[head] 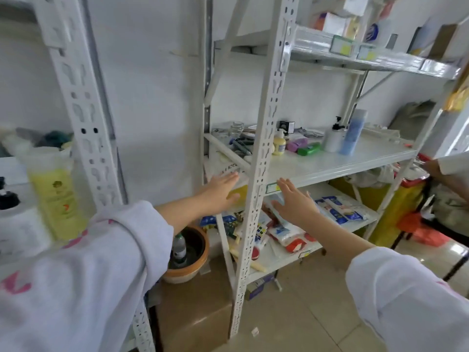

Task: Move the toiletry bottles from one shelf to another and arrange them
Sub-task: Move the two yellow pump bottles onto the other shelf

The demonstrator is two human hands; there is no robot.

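On the middle shelf [330, 163] of the white rack stand a small yellow pump bottle [279, 144], a white pump bottle with a black head [333, 138] and a tall blue bottle [352, 132]. Flat purple [297, 144] and green [308, 149] packs lie between them. A large yellow bottle [57, 196] stands on the left rack. My left hand [219, 191] reaches forward, fingers spread, left of the rack's front post [261, 158]. My right hand [295, 201] is stretched out flat just below the shelf's front edge. Both hands hold nothing.
The lower shelf [355, 224] holds several blue, white and red packets. An orange-rimmed pot [189, 250] with a bottle inside sits on a cardboard box by the wall. Boxes fill the top shelf [368, 54]. Another person's hand [436, 167] shows at the right edge beside yellow bins.
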